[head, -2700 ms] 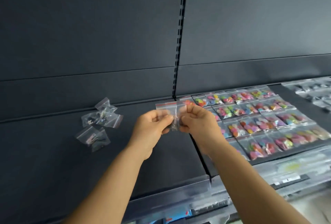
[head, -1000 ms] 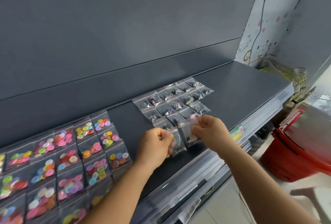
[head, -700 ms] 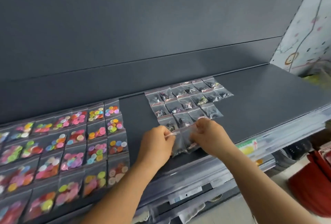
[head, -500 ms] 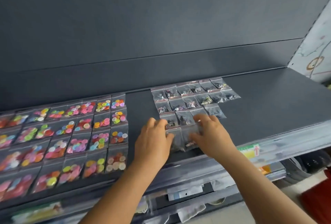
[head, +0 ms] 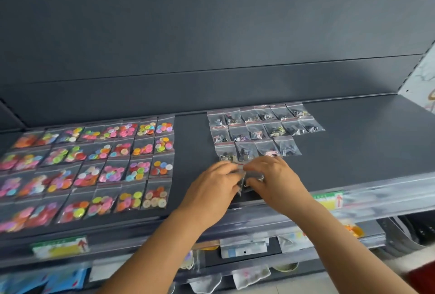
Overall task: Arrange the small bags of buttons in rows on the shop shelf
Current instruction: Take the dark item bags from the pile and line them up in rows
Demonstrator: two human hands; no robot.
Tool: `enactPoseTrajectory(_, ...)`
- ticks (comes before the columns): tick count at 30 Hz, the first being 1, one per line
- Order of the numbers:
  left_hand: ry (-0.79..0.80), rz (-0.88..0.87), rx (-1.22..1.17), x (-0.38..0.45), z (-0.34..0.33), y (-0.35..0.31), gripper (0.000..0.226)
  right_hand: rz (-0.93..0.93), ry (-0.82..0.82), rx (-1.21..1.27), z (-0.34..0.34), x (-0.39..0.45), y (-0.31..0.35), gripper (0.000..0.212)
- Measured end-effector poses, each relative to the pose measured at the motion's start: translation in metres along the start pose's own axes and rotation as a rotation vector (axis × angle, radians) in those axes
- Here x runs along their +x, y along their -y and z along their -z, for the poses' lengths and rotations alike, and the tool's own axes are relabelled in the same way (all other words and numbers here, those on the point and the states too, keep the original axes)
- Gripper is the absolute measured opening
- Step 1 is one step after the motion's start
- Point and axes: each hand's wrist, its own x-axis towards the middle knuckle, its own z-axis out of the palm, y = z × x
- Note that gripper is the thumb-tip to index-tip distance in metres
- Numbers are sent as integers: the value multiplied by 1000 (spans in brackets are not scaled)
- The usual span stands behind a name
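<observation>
pinching small bags [head: 244, 177] between left hand [head: 211, 190], right hand [head: 274, 177]

On the dark shelf [head: 353, 143], small clear bags [head: 247, 177] are being pinched between the left hand [head: 211, 190] and the right hand [head: 273, 177] just below rows of dark-button bags [head: 261, 129], while colourful-button bags [head: 113, 164] are lying in rows well to the left.
</observation>
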Motion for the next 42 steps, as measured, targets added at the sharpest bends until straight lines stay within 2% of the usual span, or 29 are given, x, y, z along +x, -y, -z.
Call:
enactPoseTrajectory(5, 61, 124, 2, -1, -5, 2, 30, 25, 34, 22, 0, 0, 0, 14)
enactPoseTrajectory(12, 19, 175, 67, 2, -9, 1, 29, -3, 69, 37, 3, -2, 1, 19)
enactPoseTrajectory(15, 51, 204, 109, 5, -10, -2, 27, 1, 103, 11, 1, -2, 2, 12)
enactPoseTrajectory(24, 36, 243, 153, 4, -12, -8, 29, -35, 89, -27, 0, -1, 0, 18)
enactPoseTrajectory(27, -8, 249, 157, -1, -9, -9, 42, -27, 56, -37, 0, -2, 2, 31)
enactPoseTrajectory(32, -81, 309, 227, -20, 9, 3, 54, 97, 35, -132, -4, 4, 23, 61)
enactPoseTrajectory(37, -143, 415, 265, -51, 39, 29, 61, 219, 67, -117, -18, 17, 69, 72)
enactPoseTrajectory(42, -207, 538, 249, -101, 76, 64, 64, 322, 91, -92, -43, 27, 132, 71)
